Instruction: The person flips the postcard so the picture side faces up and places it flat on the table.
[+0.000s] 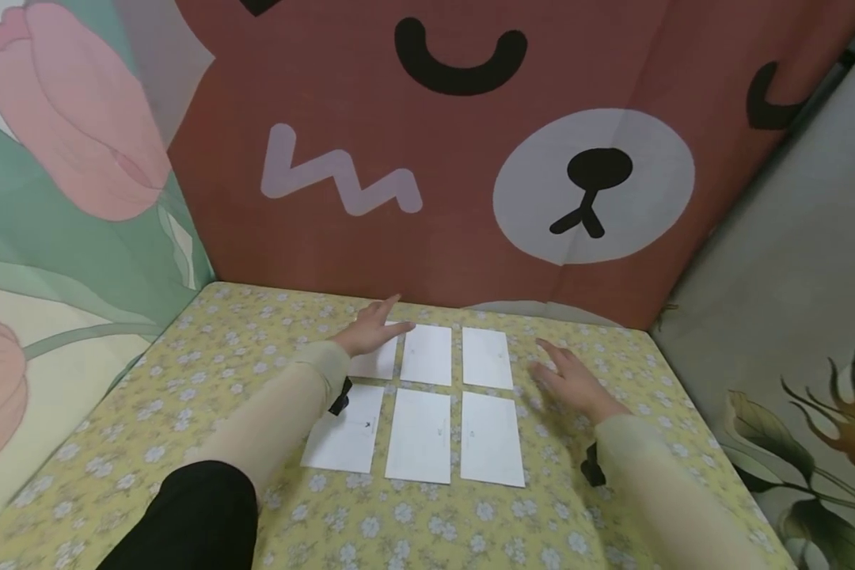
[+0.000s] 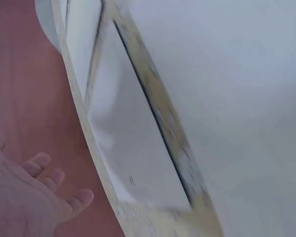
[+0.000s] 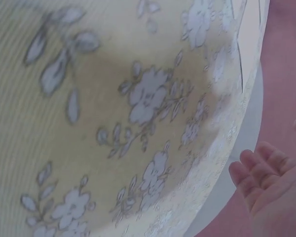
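Note:
White paper sheets lie in two rows of three. The far row has a left sheet (image 1: 376, 364), a middle sheet (image 1: 426, 355) and a right sheet (image 1: 486, 359); the near row has a left sheet (image 1: 343, 445), a middle sheet (image 1: 419, 435) and a right sheet (image 1: 492, 440). Small faint marks show on some. My left hand (image 1: 370, 329), fingers extended and holding nothing, is over the far left sheet and hides part of it. To the right of the far right sheet, my right hand (image 1: 573, 381) hovers over the cloth, its fingers loosely bent around nothing.
A yellow floral cloth (image 1: 256, 340) covers the table. Behind it hangs a brown curtain (image 1: 456, 245) with a bear face. Patterned fabric (image 1: 78, 261) stands at the left, and a grey floral curtain (image 1: 777, 285) borders the right side.

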Tool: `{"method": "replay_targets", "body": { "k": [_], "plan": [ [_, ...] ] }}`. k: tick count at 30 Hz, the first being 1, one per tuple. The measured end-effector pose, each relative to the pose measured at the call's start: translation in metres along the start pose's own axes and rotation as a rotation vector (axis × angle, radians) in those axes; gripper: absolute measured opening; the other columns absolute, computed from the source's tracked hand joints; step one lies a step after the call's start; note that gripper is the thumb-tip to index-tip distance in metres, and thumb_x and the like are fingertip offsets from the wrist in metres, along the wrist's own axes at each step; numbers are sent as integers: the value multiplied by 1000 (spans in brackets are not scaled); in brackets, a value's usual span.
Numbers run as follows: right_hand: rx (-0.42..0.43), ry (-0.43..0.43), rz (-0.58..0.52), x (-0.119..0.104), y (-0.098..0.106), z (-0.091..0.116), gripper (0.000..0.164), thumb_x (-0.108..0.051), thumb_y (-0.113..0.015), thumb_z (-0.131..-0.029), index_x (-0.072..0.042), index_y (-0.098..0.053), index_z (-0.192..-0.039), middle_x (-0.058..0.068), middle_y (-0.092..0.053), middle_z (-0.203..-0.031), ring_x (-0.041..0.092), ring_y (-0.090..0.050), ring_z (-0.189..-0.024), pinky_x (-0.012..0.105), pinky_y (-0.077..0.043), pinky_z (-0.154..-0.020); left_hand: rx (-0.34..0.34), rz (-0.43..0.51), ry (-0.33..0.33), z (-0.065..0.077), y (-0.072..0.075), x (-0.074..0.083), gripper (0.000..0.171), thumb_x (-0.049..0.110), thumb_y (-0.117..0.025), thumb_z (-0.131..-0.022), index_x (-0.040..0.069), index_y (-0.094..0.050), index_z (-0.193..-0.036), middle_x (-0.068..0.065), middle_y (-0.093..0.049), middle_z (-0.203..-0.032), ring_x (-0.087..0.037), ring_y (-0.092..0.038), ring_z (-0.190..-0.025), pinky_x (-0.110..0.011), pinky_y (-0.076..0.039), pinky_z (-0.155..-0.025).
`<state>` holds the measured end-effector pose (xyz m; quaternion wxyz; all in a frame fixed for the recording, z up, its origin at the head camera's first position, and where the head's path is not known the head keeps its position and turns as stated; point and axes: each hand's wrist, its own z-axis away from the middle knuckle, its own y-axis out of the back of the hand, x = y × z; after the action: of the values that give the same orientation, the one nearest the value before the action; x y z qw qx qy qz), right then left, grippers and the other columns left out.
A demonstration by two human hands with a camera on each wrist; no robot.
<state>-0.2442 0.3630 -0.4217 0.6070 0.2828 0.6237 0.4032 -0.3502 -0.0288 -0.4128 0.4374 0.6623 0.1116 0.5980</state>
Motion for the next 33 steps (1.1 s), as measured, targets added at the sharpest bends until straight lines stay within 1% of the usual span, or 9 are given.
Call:
{"method": "replay_targets", "body": {
  "k": [6, 12, 15, 18, 22, 26, 29, 31, 33],
  "plan": [
    [3, 10, -12, -6, -2, 0, 76, -54, -39, -110, -5, -20, -164, 34, -20, -163, 56, -20, -147, 75, -24, -110, -22, 144, -12, -12, -10, 15, 84, 59, -46, -104, 20, -8, -168, -15, -6, -171, -39, -3, -156, -64, -14, -120],
    [-3, 26, -27, -9, -5, -3, 74, -49, -41, -111, 1, -24, -162, 35, -30, -158, 55, -39, -138, 70, -36, -106, -51, 375, -22, -22, -24, 30, 78, 49, -44, -108, 15, -7, -167, -16, -4, -171, -38, -8, -156, -59, -18, -121],
    [-25, -5, -102, -11, -7, -5, 75, -50, -42, -110, 0, -22, -163, 34, -37, -153, 51, -45, -134, 65, -42, -103, -76, 474, -6, -28, -31, 37, 77, 48, -43, -108, 16, -7, -167, -15, -6, -171, -37, -10, -156, -59, -18, -121],
    [-40, -41, -180, -14, -7, -6, 74, -48, -43, -110, -1, -20, -164, 32, -43, -150, 47, -48, -133, 61, -46, -101, -95, 523, 22, -34, -37, 41, 75, 49, -41, -108, 19, -7, -168, -12, -7, -172, -37, -11, -156, -61, -16, -121],
    [-55, -88, -249, -17, -9, -7, 69, -42, -43, -112, -3, -20, -164, 31, -44, -149, 47, -48, -133, 60, -45, -103, -103, 587, 61, -42, -45, 42, 73, 48, -40, -107, 20, -8, -168, -9, -4, -172, -39, -11, -155, -64, -16, -120],
    [-70, -168, -483, -17, -9, -10, 67, -37, -42, -112, -2, -17, -164, 31, -35, -155, 46, -46, -136, 57, -41, -108, -124, 686, 91, -45, -54, 44, 75, 49, -40, -107, 18, -8, -168, -13, -9, -171, -39, -14, -154, -62, -19, -120],
    [-65, -216, -677, -16, -8, -12, 65, -30, -40, -113, 1, -14, -164, 31, -32, -156, 42, -47, -132, 51, -43, -107, -137, 768, 106, -46, -61, 48, 77, 51, -42, -106, 16, -11, -167, -18, -15, -169, -38, -16, -153, -57, -21, -121],
    [-62, -240, -729, -14, -8, -14, 64, -26, -40, -113, 3, -14, -163, 30, -33, -155, 39, -49, -127, 47, -45, -104, -135, 817, 116, -46, -65, 52, 78, 53, -44, -105, 15, -15, -167, -21, -18, -167, -38, -18, -153, -54, -23, -121],
    [-60, -270, -731, -13, -8, -15, 64, -24, -43, -112, 3, -15, -163, 30, -35, -154, 37, -50, -125, 45, -46, -103, -131, 850, 124, -48, -68, 55, 77, 52, -45, -104, 14, -18, -166, -23, -20, -165, -39, -20, -152, -53, -24, -121]
  ]
}}
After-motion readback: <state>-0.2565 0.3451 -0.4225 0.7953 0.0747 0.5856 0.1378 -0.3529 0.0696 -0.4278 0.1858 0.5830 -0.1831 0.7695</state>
